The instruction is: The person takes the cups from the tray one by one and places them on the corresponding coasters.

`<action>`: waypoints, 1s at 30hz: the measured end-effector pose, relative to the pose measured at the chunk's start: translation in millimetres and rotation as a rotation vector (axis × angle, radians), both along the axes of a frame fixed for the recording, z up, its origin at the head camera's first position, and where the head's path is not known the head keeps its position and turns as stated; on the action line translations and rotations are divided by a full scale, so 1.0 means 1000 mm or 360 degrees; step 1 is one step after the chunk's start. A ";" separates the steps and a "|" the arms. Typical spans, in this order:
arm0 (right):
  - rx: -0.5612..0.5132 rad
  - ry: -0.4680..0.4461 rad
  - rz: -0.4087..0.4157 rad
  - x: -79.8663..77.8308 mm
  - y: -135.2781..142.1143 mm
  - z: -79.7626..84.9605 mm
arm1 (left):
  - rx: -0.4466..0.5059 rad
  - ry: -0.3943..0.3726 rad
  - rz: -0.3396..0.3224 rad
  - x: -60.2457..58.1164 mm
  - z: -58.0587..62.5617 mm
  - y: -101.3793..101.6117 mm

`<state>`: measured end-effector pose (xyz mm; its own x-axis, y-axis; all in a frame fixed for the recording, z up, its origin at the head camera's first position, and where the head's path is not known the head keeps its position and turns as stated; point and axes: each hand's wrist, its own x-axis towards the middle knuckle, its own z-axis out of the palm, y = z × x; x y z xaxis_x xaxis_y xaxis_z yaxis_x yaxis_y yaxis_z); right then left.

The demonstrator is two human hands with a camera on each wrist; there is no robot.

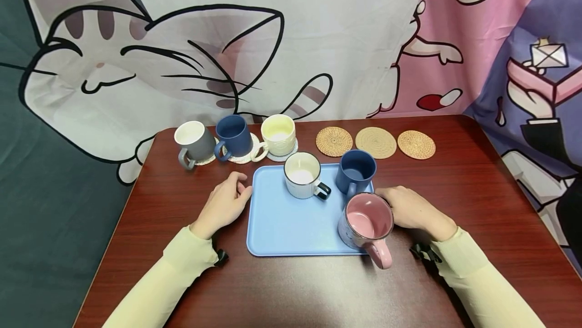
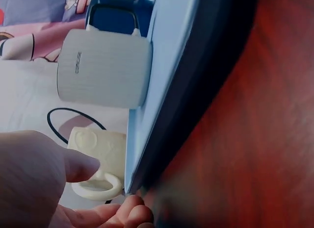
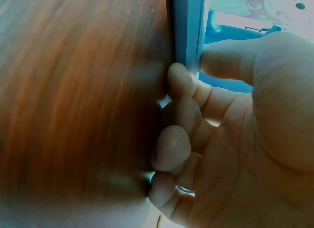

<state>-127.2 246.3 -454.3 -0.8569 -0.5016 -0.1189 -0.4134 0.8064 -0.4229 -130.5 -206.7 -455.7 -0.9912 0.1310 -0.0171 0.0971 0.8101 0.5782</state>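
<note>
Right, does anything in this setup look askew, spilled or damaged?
Nothing looks spilled or damaged. One oddity: the pink-lined mug stands at the front-right corner of the blue tray, its pink handle jutting past the rim, while the tray's left side is bare, so the load looks lopsided.

Premises present as a fabric-screened tabletop station; whether home or studio cannot be determined. Evidence: a reddish-brown wood-grain table [image 1: 291, 292] stands before a cartoon-printed fabric backdrop [image 1: 354, 40] — white, pink and purple sections, a cat figure at left — and bears domestic tableware: handled mugs [image 1: 297, 186], round woven coasters [image 1: 376, 142], a light-blue serving tray [image 1: 291, 227].
</note>
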 end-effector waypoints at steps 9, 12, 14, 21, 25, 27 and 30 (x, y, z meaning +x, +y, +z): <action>-0.0003 -0.0003 0.0005 0.000 -0.001 0.001 | -0.0029 -0.0174 -0.0006 0.016 -0.001 0.005; -0.0002 -0.0003 0.0007 0.000 -0.001 0.001 | -0.0030 -0.0189 -0.0018 0.019 0.000 0.006; -0.0004 -0.0002 0.0006 0.000 -0.001 0.001 | -0.0023 -0.0200 -0.0021 0.021 -0.001 0.006; -0.0003 0.0017 -0.0002 0.000 0.000 -0.002 | -0.0022 -0.0233 -0.0047 0.027 0.000 0.006; 0.0010 0.0010 -0.0007 0.000 0.000 -0.003 | -0.0014 -0.0248 -0.0070 0.029 -0.001 0.006; 0.0013 0.0004 -0.0008 0.000 0.001 -0.003 | -0.0011 -0.0252 -0.0079 0.030 -0.001 0.006; 0.0019 -0.0004 -0.0007 -0.001 0.001 -0.003 | -0.0009 -0.0263 -0.0080 0.031 -0.001 0.005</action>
<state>-127.9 247.7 -457.8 -0.8588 -0.4963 -0.1268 -0.4088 0.8132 -0.4144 -99.8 -201.3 -456.4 -0.9671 0.1799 -0.1801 0.0418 0.8101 0.5848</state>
